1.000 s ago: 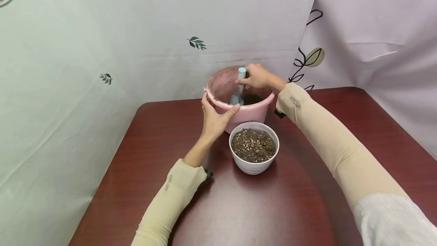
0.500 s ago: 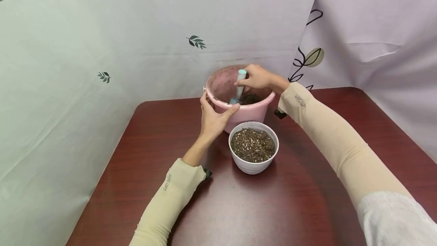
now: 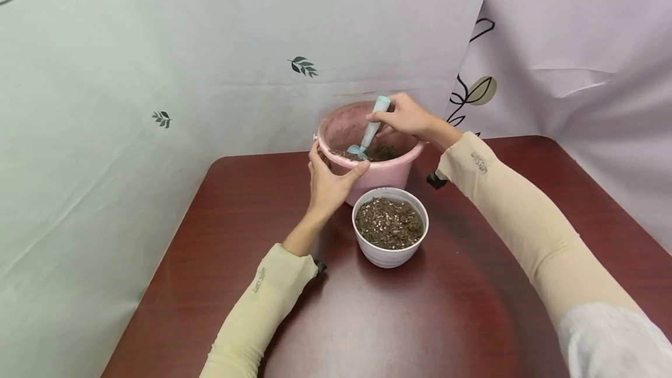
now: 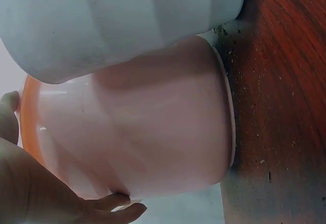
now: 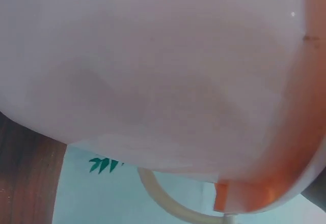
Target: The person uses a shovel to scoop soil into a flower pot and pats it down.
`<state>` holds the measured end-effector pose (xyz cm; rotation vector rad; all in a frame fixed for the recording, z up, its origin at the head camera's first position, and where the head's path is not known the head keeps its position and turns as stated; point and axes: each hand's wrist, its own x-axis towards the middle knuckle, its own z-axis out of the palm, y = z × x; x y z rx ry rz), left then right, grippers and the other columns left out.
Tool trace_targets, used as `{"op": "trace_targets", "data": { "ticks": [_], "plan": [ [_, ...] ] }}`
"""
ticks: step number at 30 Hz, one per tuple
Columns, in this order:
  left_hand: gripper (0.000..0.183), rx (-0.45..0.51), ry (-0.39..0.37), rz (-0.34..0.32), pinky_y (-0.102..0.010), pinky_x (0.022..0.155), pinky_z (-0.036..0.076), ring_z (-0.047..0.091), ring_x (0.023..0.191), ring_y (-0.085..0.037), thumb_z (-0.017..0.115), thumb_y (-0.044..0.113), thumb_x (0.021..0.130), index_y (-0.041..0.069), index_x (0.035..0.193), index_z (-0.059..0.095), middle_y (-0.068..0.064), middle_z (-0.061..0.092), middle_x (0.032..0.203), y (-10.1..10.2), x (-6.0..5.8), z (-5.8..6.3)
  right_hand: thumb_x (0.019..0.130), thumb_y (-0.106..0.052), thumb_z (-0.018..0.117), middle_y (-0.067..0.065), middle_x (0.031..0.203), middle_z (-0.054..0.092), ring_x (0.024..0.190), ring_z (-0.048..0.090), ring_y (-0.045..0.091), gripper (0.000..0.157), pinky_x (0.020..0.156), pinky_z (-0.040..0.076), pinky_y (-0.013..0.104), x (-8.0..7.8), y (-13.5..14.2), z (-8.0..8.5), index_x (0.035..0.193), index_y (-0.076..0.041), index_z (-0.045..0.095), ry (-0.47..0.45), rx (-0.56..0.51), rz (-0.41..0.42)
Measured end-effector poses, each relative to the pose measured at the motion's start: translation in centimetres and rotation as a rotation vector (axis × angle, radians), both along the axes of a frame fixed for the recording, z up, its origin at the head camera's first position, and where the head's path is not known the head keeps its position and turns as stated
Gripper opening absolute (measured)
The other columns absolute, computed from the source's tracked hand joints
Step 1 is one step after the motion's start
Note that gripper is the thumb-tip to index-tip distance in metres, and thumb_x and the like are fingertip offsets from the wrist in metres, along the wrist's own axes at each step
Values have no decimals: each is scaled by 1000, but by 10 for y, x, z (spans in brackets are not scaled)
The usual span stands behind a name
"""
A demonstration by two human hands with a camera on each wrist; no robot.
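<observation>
A pink bucket (image 3: 385, 177) with dark soil inside stands at the back of the table. My left hand (image 3: 331, 186) grips its near left side, the thumb at the rim and the fingers on the outer wall. Above the opening, my right hand (image 3: 408, 116) holds the pale blue handle of a small garden trowel (image 3: 373, 130), tilted with its blade down inside the bucket. In front sits a white pot (image 3: 389, 258) filled with soil and pale bits. The left wrist view shows the bucket (image 4: 147, 132) behind the pot (image 4: 122, 25). Only bucket wall (image 5: 153, 81) fills most of the right wrist view.
A dark red wooden table (image 3: 252, 209) carries both containers. Printed cloth (image 3: 236, 45) hangs close behind the bucket. Soil crumbs (image 4: 262, 161) lie near the bucket's base. The bucket's curved carrying handle (image 5: 165, 202) shows in the right wrist view.
My right hand has moved slightly up and right, and the trowel has lifted and leans more, its blade now paler and more visible. The left hand, bucket and pot have stayed put.
</observation>
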<state>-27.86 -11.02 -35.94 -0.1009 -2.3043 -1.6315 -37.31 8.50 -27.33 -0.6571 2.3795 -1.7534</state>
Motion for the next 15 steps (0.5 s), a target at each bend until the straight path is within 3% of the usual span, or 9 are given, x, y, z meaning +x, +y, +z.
{"op": "trace_targets", "data": {
  "ticks": [7,15],
  "plan": [
    [117,-6,-8,4,-47,108,37,41,135,-35,82,59,70,19,155,13,-20,32,148,1,1,-1,94,-4,64,11,74,70,66,72,21,15,69,58,38,7,7,2,86,8,63,-9,-112,-41],
    [116,-13,3,16,-49,109,35,40,135,-38,82,59,71,18,156,14,-21,33,149,4,-3,-3,94,-11,68,12,75,71,67,72,23,20,71,58,32,18,29,8,96,7,61,-127,-293,-249]
  ]
}}
